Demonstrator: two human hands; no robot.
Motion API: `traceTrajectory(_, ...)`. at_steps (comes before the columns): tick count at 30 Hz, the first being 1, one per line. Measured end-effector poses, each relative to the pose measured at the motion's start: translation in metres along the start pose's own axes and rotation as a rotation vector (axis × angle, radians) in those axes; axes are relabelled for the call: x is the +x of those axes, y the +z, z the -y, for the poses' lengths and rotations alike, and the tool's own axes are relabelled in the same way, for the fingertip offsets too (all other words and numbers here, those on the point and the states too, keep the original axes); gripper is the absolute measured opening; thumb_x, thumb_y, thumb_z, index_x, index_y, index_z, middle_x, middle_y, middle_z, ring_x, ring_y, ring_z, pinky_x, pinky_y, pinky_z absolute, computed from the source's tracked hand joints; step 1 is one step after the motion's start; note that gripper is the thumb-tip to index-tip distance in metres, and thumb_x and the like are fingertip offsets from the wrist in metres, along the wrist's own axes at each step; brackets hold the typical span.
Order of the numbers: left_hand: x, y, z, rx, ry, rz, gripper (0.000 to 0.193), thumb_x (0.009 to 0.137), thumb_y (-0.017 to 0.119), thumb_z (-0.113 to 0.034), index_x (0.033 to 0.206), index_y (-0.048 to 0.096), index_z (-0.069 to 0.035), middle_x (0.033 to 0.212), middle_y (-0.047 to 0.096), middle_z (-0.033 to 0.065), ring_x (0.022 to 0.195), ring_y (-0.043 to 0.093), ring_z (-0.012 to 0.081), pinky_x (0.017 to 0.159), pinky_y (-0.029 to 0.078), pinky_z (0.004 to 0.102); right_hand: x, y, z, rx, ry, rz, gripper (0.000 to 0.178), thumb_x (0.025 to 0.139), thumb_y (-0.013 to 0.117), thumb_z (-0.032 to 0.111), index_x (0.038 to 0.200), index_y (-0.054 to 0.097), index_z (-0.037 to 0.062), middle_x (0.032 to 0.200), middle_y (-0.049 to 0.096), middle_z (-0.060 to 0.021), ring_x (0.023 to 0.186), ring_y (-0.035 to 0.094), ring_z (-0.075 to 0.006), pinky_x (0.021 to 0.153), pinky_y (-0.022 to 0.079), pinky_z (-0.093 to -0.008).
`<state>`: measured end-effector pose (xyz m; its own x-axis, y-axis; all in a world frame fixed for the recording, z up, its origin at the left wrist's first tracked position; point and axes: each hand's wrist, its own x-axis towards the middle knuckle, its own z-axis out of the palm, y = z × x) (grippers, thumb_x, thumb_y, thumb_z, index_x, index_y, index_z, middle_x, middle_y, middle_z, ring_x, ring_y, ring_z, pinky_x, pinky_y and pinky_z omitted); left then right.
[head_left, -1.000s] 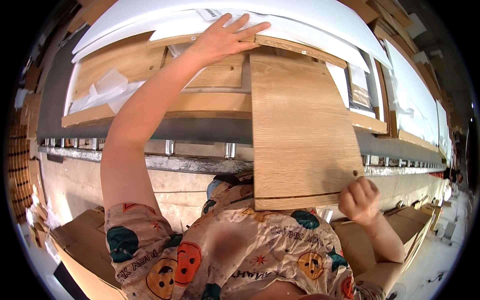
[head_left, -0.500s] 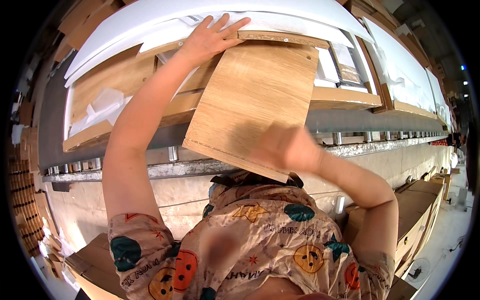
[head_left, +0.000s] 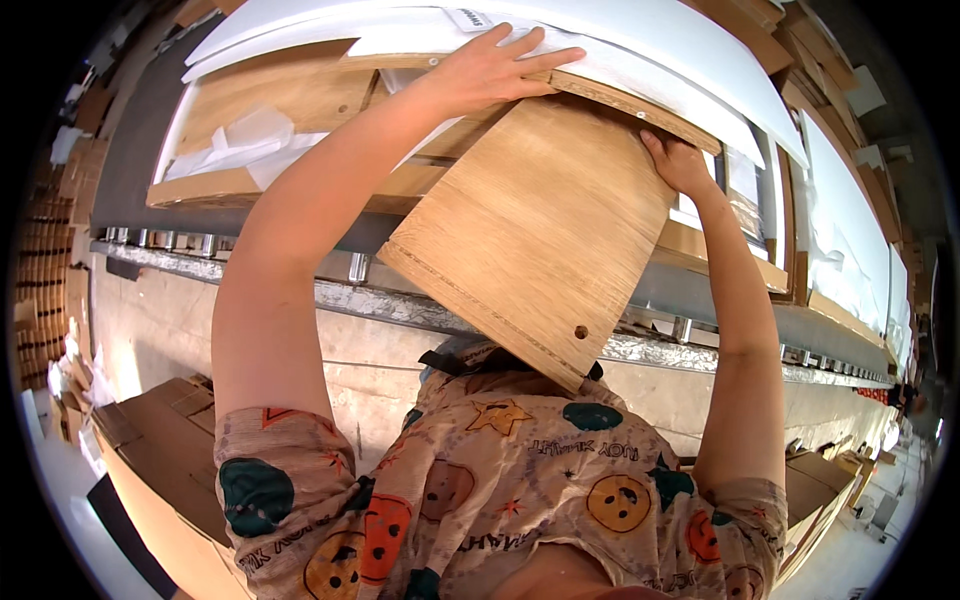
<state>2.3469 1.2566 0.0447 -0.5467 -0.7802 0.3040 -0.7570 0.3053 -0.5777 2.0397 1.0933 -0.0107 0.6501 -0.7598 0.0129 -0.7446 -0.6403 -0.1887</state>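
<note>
The wooden board (head_left: 530, 225) slants from under a wood strip (head_left: 640, 105) down toward the person's shirt (head_left: 510, 480). Its top end is hidden under the strip. The left hand (head_left: 490, 75) lies on the strip and white sheet (head_left: 640, 65), fingers spread wide, not grasping. The right hand (head_left: 688, 168) grasps the board's side near the top, I think, but some fingers are hidden.

Bright centre, curved edges, black corners
</note>
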Motion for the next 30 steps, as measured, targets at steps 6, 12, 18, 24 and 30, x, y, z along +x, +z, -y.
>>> traceTrajectory(6, -0.001, 0.004, 0.004, 0.024, -0.003, -0.037, 0.033, 0.081, 0.066, -0.016, 0.111, 0.065, -0.029, 0.158, 0.011, -0.0087, 0.128, 0.039, 0.0230, 0.091, 0.045, 0.0365, -0.023, -0.022, 0.003, -0.039, -0.115, -0.086, 0.059, 0.093, 0.050, 0.050, 0.099, 0.064, -0.0072, 0.085, 0.066, -0.0264, 0.098, 0.061, -0.0387, 0.092, 0.042, -0.0440)
traceTrajectory(12, -0.002, 0.011, 0.003, 0.077, 0.004, -0.066, 0.036, 0.081, 0.066, -0.014, 0.113, 0.064, -0.031, 0.158, 0.008, -0.0080, 0.127, 0.039, 0.0233, 0.088, 0.045, 0.0350, -0.076, -0.066, 0.018, 0.243, 0.203, 0.193, 0.055, 0.087, 0.063, 0.047, 0.097, 0.061, -0.0070, 0.069, 0.063, -0.0201, 0.072, 0.064, -0.0257, 0.065, 0.049, -0.0352)
traceTrajectory(18, 0.005, 0.010, 0.003, 0.104, 0.040, -0.009, 0.042, 0.080, 0.067, -0.014, 0.117, 0.062, -0.032, 0.158, 0.008, -0.0066, 0.127, 0.040, 0.0235, 0.086, 0.046, 0.0341, -0.159, -0.079, -0.026, 0.762, 0.341, 0.367, 0.040, 0.088, 0.067, 0.029, 0.107, 0.061, -0.0061, 0.085, 0.068, -0.0085, 0.072, 0.064, -0.0110, 0.064, 0.052, -0.0260)
traceTrajectory(24, 0.007, 0.008, 0.003, 0.031, 0.050, 0.015, 0.044, 0.080, 0.067, -0.013, 0.119, 0.061, -0.033, 0.158, 0.009, -0.0054, 0.127, 0.040, 0.0241, 0.085, 0.046, 0.0344, -0.291, -0.009, -0.026, 1.480, 0.744, 0.237, 0.066, 0.078, 0.074, 0.032, 0.122, 0.051, -0.0110, 0.120, 0.060, -0.0200, 0.109, 0.059, -0.0278, 0.095, 0.047, -0.0364)
traceTrajectory(30, -0.008, 0.002, 0.007, 0.020, 0.067, 0.055, 0.043, 0.082, 0.063, -0.012, 0.120, 0.061, -0.030, 0.158, 0.011, -0.0043, 0.127, 0.041, 0.0253, 0.084, 0.046, 0.0361, -0.364, 0.024, 0.051, 1.834, 0.844, -0.385, 0.049, 0.085, 0.063, 0.024, 0.121, 0.054, -0.0078, 0.109, 0.064, -0.0174, 0.094, 0.064, -0.0276, 0.083, 0.052, -0.0347)
